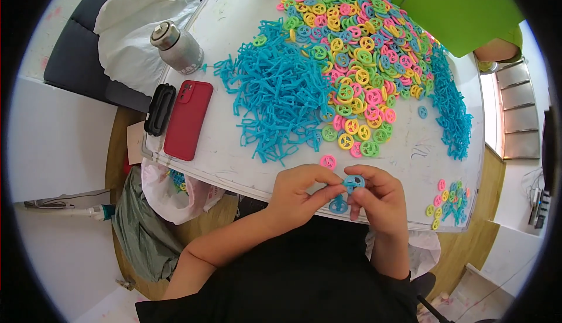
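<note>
Close to the table's near edge, my left hand (300, 199) and my right hand (383, 201) meet over a small blue plastic part. My right thumb and fingers close round a blue spoked wheel (353, 181). With thumb and forefinger my left hand pinches a thin blue piece beside it, mostly hidden by the fingertips. Just below the left thumb hangs a second blue wheel (338, 206), seemingly joined to that piece. A loose pink wheel (328, 161) lies just beyond my hands.
Beyond lie a heap of blue forked pieces (281, 89), a multicoloured wheel heap (363, 42) and another blue heap (451, 106). A red phone (188, 121), black case (160, 110) and metal bottle (177, 48) stand left. Small parts (455, 203) lie right. A person in green (462, 7) is opposite.
</note>
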### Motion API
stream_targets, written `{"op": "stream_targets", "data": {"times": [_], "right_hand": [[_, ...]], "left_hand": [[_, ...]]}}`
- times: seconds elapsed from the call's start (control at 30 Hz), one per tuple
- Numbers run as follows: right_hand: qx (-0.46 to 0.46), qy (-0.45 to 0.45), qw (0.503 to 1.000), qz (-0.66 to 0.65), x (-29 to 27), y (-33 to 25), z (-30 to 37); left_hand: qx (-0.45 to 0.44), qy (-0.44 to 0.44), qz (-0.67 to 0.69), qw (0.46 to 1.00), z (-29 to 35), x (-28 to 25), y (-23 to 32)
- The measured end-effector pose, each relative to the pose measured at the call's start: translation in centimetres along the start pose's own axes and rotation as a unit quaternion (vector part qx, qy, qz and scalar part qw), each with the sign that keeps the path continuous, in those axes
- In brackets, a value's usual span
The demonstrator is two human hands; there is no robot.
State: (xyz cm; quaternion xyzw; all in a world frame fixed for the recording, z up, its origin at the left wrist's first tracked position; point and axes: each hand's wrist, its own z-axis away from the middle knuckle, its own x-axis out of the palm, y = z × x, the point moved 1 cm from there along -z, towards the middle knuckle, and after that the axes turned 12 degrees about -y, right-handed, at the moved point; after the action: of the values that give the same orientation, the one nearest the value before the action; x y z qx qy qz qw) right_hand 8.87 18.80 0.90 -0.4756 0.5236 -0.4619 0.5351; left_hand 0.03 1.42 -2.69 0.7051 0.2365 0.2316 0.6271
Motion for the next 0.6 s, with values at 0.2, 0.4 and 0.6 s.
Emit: {"op": "stream_targets", "data": {"times": [0.2,0.4,0.6], "right_hand": [[0.014,-0.018,0.995,-0.1,-0.5,0.2,1.0],[0.031,0.081,0.937,0.337,-4.7,2.6,1.9],[-0.04,0.031,0.912,0.406,1.9,1.3,-2.8]], "left_hand": [[0.03,-0.075,-0.236,0.968,2.2,-4.9,5.6],[-0.179,0.301,-0.286,0.892,14.8,-20.0,10.2],[-0.425,0.284,-0.36,0.78,25.1,-32.3,-2.1]]}}
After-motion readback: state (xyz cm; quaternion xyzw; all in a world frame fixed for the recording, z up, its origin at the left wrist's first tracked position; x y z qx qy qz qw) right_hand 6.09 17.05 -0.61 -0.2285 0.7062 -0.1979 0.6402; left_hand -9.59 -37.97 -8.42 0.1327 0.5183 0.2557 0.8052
